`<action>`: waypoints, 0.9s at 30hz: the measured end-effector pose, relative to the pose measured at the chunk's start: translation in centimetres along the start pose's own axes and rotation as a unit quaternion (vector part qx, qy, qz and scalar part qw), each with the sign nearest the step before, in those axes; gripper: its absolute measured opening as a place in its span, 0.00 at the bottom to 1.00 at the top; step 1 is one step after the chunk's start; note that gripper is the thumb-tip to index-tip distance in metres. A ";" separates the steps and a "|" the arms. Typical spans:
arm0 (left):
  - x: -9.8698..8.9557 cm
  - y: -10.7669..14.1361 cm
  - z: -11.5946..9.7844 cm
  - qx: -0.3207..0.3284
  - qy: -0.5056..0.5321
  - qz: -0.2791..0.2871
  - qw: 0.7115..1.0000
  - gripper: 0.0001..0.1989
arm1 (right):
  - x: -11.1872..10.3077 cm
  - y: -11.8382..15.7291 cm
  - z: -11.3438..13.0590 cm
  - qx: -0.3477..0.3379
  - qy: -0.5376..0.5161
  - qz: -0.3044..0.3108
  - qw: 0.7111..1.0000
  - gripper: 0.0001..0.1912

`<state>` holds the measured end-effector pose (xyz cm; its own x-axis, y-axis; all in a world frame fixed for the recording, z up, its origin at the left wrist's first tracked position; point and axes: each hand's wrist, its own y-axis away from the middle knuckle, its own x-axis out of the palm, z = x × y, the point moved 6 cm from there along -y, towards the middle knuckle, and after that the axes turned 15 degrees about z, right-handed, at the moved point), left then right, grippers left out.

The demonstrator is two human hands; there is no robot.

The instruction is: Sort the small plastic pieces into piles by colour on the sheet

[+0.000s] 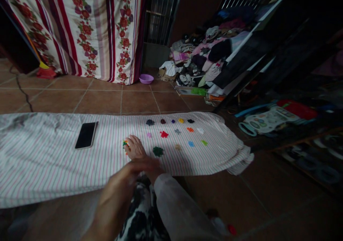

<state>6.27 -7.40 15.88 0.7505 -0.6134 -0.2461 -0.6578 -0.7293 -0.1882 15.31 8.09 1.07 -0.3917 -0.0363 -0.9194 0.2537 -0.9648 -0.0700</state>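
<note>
My right hand (pixel 135 148) rests on a striped cloth (pixel 107 166), its fingers stretched forward beside and partly over a small pile of mixed-colour pieces (pixel 125 145). My left hand (pixel 131 173) is blurred and crosses over my right wrist by the sleeve; its fingers are smeared. To the right of my hands lie small heaps of tiny pieces sorted by colour, among them a dark green heap (pixel 158 151), a red heap (pixel 164 134), a pink heap (pixel 149 135), a beige heap (pixel 178 147) and a blue heap (pixel 191 144). The pieces are too small to name.
A phone (pixel 86 135) lies on the cloth to the left. Beyond, on the tiled floor, are a purple basin (pixel 146 78), a red dustpan (pixel 46 72) and a floral curtain (pixel 102 30). A large heap of clothes (pixel 203 55) fills the back right.
</note>
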 end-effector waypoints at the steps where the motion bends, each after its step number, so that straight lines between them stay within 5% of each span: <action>1: 0.5 -1.6 0.8 0.006 -0.035 0.010 0.999 0.17 | 0.2 0.0 -0.1 0.007 -0.002 0.003 1.000 0.19; 5: 3.6 -4.4 4.4 0.058 -0.232 0.065 0.969 0.18 | 0.2 0.1 -0.1 0.016 -0.006 0.000 1.000 0.19; 9: 5.5 -2.0 7.1 0.039 -0.306 0.073 0.949 0.23 | 0.0 0.6 -0.4 0.052 -0.019 -0.022 0.998 0.18; 16: 6.2 1.8 7.3 0.040 -0.392 0.057 0.917 0.28 | 0.3 0.6 -0.9 0.054 -0.089 -0.096 0.990 0.19; 20: 4.2 2.8 8.7 0.062 -0.496 0.052 0.865 0.30 | -0.6 0.4 -3.1 0.073 -0.181 -0.124 0.973 0.21; 25: -2.1 1.3 13.4 -0.081 -0.570 -0.124 0.808 0.31 | -1.3 1.8 -4.4 0.099 -0.261 -0.126 0.952 0.23; 27: -3.8 0.1 15.1 -0.123 -0.567 -0.152 0.800 0.30 | -1.1 2.8 -4.7 0.124 -0.281 -0.118 0.944 0.23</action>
<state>2.37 -0.54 2.43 0.2407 0.1713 -0.9554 -0.3198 -0.9153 -0.2447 20.61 6.61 0.09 -0.8368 0.1230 -0.5335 -0.0881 -0.9920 -0.0906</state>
